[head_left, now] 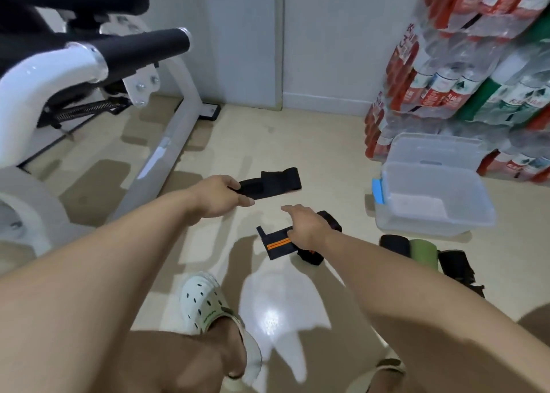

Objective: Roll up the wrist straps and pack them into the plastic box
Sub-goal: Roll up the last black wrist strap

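Observation:
A plain black wrist strap [275,183] lies partly unrolled on the floor, and my left hand [220,195] pinches its near left end. My right hand [303,223] reaches forward with its fingers relaxed, hovering over a black strap with an orange stripe [276,244] that lies flat beside a black bundle [312,255]. The clear plastic box [431,214] stands open to the right, its lid [434,148] leaning behind it. Nothing shows inside the box.
Rolled items, black [394,244], green [424,251] and black [455,263], lie in front of the box. Shrink-wrapped bottle packs [464,74] are stacked at the right. A white exercise machine [89,74] fills the left. My white clog [205,300] stands near the bottom.

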Tool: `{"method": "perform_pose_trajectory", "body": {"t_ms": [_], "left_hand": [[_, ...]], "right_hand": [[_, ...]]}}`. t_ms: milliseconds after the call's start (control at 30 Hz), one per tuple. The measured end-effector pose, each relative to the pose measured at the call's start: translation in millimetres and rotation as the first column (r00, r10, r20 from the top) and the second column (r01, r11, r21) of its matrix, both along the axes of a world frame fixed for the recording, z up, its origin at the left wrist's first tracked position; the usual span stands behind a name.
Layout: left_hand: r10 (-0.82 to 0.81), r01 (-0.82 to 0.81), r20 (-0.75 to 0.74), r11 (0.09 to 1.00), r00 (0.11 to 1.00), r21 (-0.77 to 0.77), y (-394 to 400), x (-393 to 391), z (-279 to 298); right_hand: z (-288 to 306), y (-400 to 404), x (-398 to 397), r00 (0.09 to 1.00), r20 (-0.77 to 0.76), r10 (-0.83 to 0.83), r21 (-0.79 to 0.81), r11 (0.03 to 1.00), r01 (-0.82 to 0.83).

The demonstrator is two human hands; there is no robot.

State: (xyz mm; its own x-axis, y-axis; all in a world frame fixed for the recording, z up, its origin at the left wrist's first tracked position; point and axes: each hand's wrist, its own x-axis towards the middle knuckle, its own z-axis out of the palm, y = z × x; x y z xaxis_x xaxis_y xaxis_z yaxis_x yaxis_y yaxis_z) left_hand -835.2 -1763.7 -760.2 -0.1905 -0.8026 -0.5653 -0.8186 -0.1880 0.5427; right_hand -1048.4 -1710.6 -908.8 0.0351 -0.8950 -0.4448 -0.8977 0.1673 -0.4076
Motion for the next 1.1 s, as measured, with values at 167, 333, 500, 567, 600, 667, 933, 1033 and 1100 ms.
{"method": "perform_pose_trajectory", "body": {"t_ms": [167,333,500,567,600,667,933,1033,1100], "left_hand": [[0.04,-0.037,0.083,0.999,0.996,-0.038,-3.0,-5.7,-40.0],[-0.019,0.014,0.201,1.0,0.979,0.028,-11.4,-34.2,-109.3],[-0.122,0.099,0.257,0.99,0.959,0.1,-26.7,-45.7,-175.7],[-0.157,0.13,0.304,0.986,0.939,0.108,-40.3,-41.7,-198.2],[-0.184,0.155,0.327,0.981,0.927,0.113,-48.2,-39.8,-209.3],[-0.227,0.198,0.378,0.974,0.898,0.114,-66.1,-35.4,-230.6],[-0.186,0.192,0.431,0.981,0.883,0.029,-131.2,-31.3,-286.8],[-0.157,0.172,0.402,0.985,0.902,0.0,-127.7,-28.0,-291.0],[-0.132,0.178,0.428,0.982,0.894,-0.069,-116.5,-27.3,-290.2]], "right_hand": [[-37.8,-1.6,-6.4,0.997,0.041,-0.063,0.082,0.995,0.059],[-75.5,-9.8,-6.0,0.999,0.009,-0.043,0.108,0.993,0.042],[-113.3,-18.5,-2.4,0.983,-0.045,0.181,0.078,0.981,-0.177],[-134.3,-20.9,-6.2,0.968,-0.031,0.249,0.129,0.962,-0.243],[-146.3,-21.1,-9.1,0.97,-0.023,0.241,0.135,0.962,-0.236],[-167.5,-18.6,-13.8,0.979,-0.01,0.203,0.078,0.976,-0.202],[-176.6,-30.3,-12.5,0.992,-0.047,0.121,-0.113,0.986,-0.126],[-174.2,-31.5,-16.4,0.972,-0.16,0.171,-0.064,0.981,-0.183],[-173.6,-28.5,-21.7,0.965,-0.208,0.159,-0.043,0.984,-0.172]]}}
